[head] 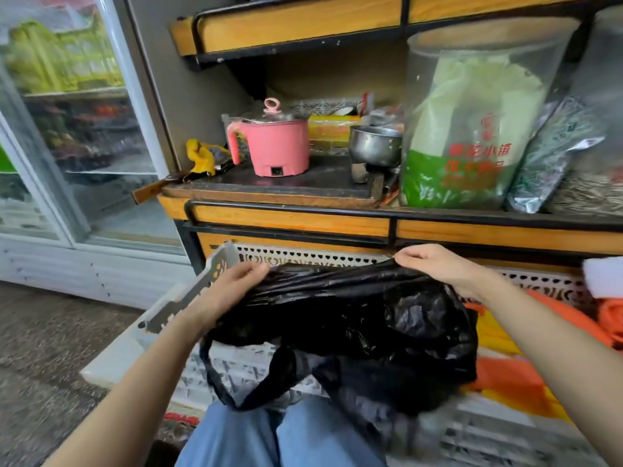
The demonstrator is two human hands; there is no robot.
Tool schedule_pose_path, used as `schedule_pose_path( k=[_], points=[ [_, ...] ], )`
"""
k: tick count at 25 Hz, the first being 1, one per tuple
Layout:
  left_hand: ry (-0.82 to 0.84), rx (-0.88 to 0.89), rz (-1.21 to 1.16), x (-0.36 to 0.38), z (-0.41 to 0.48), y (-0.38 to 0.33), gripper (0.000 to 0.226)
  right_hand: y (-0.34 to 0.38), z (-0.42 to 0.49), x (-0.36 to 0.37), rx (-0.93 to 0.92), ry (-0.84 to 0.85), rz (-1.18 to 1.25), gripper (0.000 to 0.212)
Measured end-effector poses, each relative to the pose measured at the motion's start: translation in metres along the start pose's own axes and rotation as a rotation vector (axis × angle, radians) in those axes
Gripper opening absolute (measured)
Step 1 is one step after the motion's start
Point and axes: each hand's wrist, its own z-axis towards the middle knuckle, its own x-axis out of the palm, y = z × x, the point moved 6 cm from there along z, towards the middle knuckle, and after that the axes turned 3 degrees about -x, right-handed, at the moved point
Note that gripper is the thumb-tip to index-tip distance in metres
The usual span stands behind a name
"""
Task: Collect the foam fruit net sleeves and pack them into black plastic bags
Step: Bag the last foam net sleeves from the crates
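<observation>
While seated over a white crate (161,318), holding a black bag (371,315) stretched between both hands. Gripping the bag's bunched top edge at its left end with the left hand (236,281), curled round the plastic just inside the crate's left wall. Pinching the same edge at its right end with the right hand (435,264), closed tight on the plastic, a little higher than the left. Keeping that edge taut from hand to hand, with the rest sagging crumpled above the crate floor and toward knees in blue jeans (303,439). Noting one handle loop (215,375) dangling low on the left side. Cannot tell what sits inside the bag.

Noting orange foam sleeves (512,375) and yellow foam sleeves (492,335) in the crate right of the bag, partly under the right forearm; too blurred to read the netting.

Facing a wooden shelf (290,224) with black rails just behind the crate. Logging on it, left to right: yellow cloth (202,156), pink electric pot (279,143) with lid on, steel pot (374,144), big clear sack (465,129) with green print. Marking a glass-door fridge (67,129) at far left, beside the shelf.
</observation>
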Motion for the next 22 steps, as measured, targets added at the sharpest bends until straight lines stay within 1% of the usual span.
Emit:
schedule_pose_path(
  k=[1,2,4,5,6,7,8,9,10,11,12,14,15,16,17,18,19,20,21,22],
  points=[
    [0.033,0.026,0.239,0.002,0.003,0.001,0.028,0.002,0.005,-0.002,-0.046,-0.081,-0.041,0.016],
    [0.034,0.068,0.474,0.003,0.011,0.002,0.025,0.008,0.01,-0.005,-0.107,-0.182,-0.071,0.016],
    [-0.023,0.09,0.896,-0.003,0.029,0.003,0.03,0.025,0.017,-0.009,-0.219,-0.408,-0.099,0.016],
    [-0.107,0.051,0.977,-0.01,0.033,0.0,0.031,0.033,0.019,-0.012,-0.265,-0.516,-0.107,0.015],
    [-0.176,0.01,0.93,-0.015,0.035,-0.004,0.03,0.042,0.019,-0.014,-0.309,-0.616,-0.11,0.014],
    [-0.22,-0.044,0.715,-0.024,0.037,-0.007,0.026,0.048,0.02,-0.016,-0.342,-0.703,-0.112,0.015],
    [-0.239,-0.091,0.348,-0.031,0.035,-0.009,0.022,0.054,0.022,-0.017,-0.367,-0.762,-0.114,0.016],
    [-0.21,-0.146,-0.058,-0.032,0.033,-0.009,0.021,0.058,0.026,-0.016,-0.381,-0.795,-0.126,0.017],
    [-0.159,-0.191,-0.412,-0.029,0.027,-0.011,0.02,0.06,0.031,-0.013,-0.384,-0.807,-0.143,0.017],
    [-0.077,-0.193,-0.699,-0.028,0.022,-0.014,0.014,0.062,0.036,-0.008,-0.379,-0.8,-0.155,0.016],
    [0.005,-0.154,-0.897,-0.029,0.018,-0.016,0.012,0.062,0.045,-0.002,-0.366,-0.779,-0.16,0.016],
    [0.123,-0.069,-0.958,-0.031,0.012,-0.012,0.056,0.058,0.06,0.008,-0.312,-0.748,-0.157,0.016],
    [0.179,-0.052,-0.982,-0.033,0.008,-0.006,0.064,0.055,0.068,0.012,-0.265,-0.741,-0.146,0.016],
    [0.259,-0.046,-0.992,-0.031,0.003,-0.005,0.06,0.05,0.074,0.015,-0.208,-0.732,-0.119,0.017],
    [0.3,-0.045,-1.007,-0.031,-0.001,-0.001,0.048,0.045,0.081,0.019,-0.154,-0.712,-0.079,0.02],
    [0.34,-0.071,-0.951,-0.028,-0.003,0.003,0.041,0.041,0.087,0.022,-0.116,-0.681,-0.031,0.023],
    [0.263,-0.123,-0.773,-0.034,0.0,0.015,0.047,0.037,0.092,0.027,-0.096,-0.637,0.014,0.026],
    [0.127,-0.15,-0.514,-0.046,0.006,0.033,0.056,0.034,0.097,0.031,-0.09,-0.592,0.043,0.028],
    [-0.05,-0.144,-0.298,-0.063,0.013,0.048,0.064,0.032,0.101,0.036,-0.095,-0.559,0.049,0.029],
    [-0.142,-0.108,-0.156,-0.072,0.017,0.056,0.066,0.031,0.104,0.039,-0.111,-0.543,0.026,0.031]
  ],
)
